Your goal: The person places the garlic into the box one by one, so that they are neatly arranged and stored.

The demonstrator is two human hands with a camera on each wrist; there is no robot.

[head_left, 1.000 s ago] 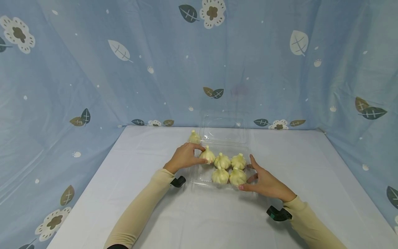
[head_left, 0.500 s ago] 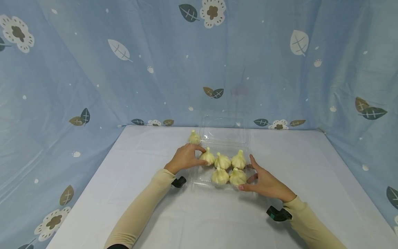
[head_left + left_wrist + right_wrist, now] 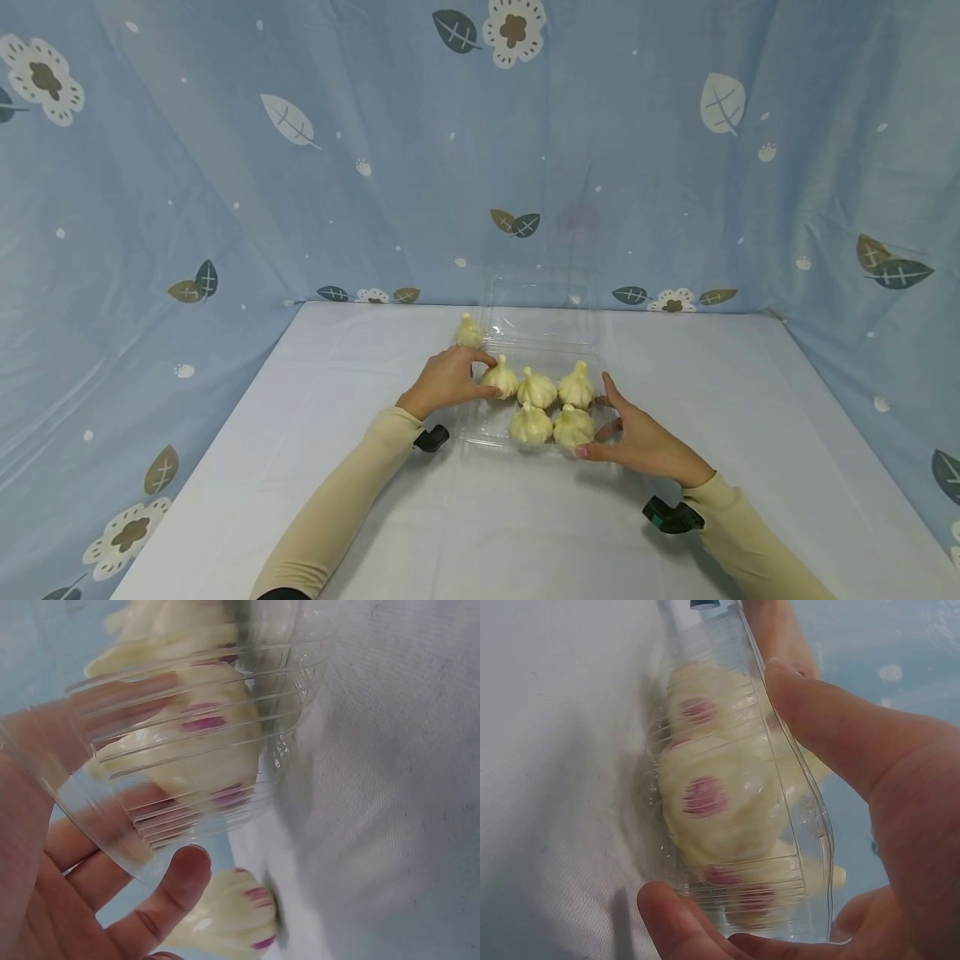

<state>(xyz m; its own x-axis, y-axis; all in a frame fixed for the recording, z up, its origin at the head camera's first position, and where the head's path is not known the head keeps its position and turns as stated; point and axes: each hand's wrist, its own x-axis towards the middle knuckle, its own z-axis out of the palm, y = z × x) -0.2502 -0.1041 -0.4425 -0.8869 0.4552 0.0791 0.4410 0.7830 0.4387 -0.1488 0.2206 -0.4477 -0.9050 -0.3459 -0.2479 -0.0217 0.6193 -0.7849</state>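
A clear plastic clamshell box (image 3: 480,435) lies open on the table, several pale garlic bulbs inside it. At its back left corner my left hand (image 3: 446,379) pinches a garlic bulb (image 3: 501,380) between thumb and fingers. Seen from the left wrist, fingers reach over the ribbed wall to this bulb (image 3: 202,750), which shows purple patches. My right hand (image 3: 641,435) holds the box's right end, with the thumb at the near corner. In the right wrist view, the thumb (image 3: 832,720) lies along the rim and another finger curls under the wall, beside the bulbs (image 3: 727,787).
Another garlic bulb (image 3: 468,332) stands on the table outside the box, behind my left hand. The raised transparent lid (image 3: 540,315) leans back toward the patterned blue curtain (image 3: 420,183). A white cloth (image 3: 480,533) covers the table.
Over the first half second, the pinched bulb settled slightly lower and the back right bulb tipped more upright. Both hands have stayed nearly in place since.
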